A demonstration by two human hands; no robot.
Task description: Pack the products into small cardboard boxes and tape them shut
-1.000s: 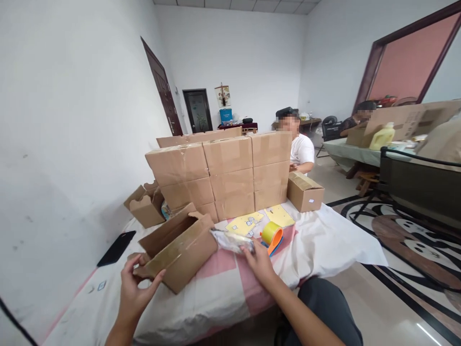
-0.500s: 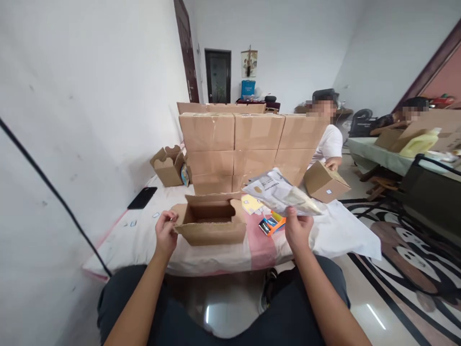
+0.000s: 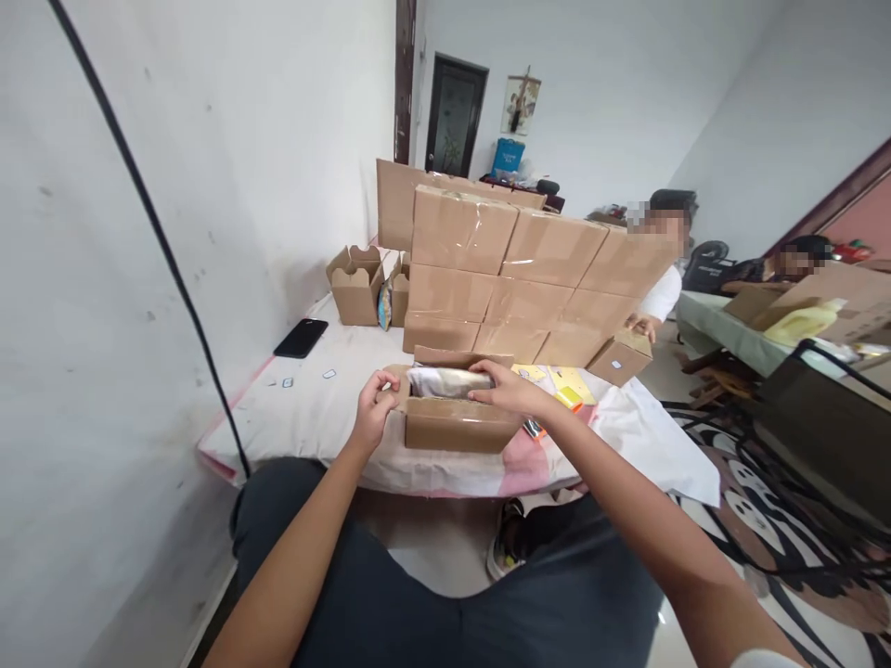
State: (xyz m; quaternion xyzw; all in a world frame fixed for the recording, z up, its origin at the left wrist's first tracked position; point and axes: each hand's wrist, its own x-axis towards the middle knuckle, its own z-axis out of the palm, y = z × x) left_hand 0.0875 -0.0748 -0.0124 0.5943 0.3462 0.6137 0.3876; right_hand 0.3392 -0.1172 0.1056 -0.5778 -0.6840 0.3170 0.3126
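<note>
An open cardboard box [image 3: 459, 431] stands on the cloth-covered table in front of me. My left hand [image 3: 378, 404] pinches the box's left end flap. A silvery-white plastic packet [image 3: 442, 381] lies down inside the box, between its long walls. My right hand [image 3: 507, 387] reaches over the box's right end with its fingers closed on the packet's right end. Partly behind my right forearm is an orange tape dispenser [image 3: 569, 397].
Taped cartons [image 3: 459, 232] form a wall behind the box. Open boxes [image 3: 355, 289] and a black phone [image 3: 302, 338] are at left. A co-worker's hand [image 3: 641, 325] rests on a small carton [image 3: 622, 357] at right. Another person sits farther right.
My right hand has brought the packet leftward from over the tape dispenser and down into the box. My left hand stays on the left flap. The view has shifted and tilted.
</note>
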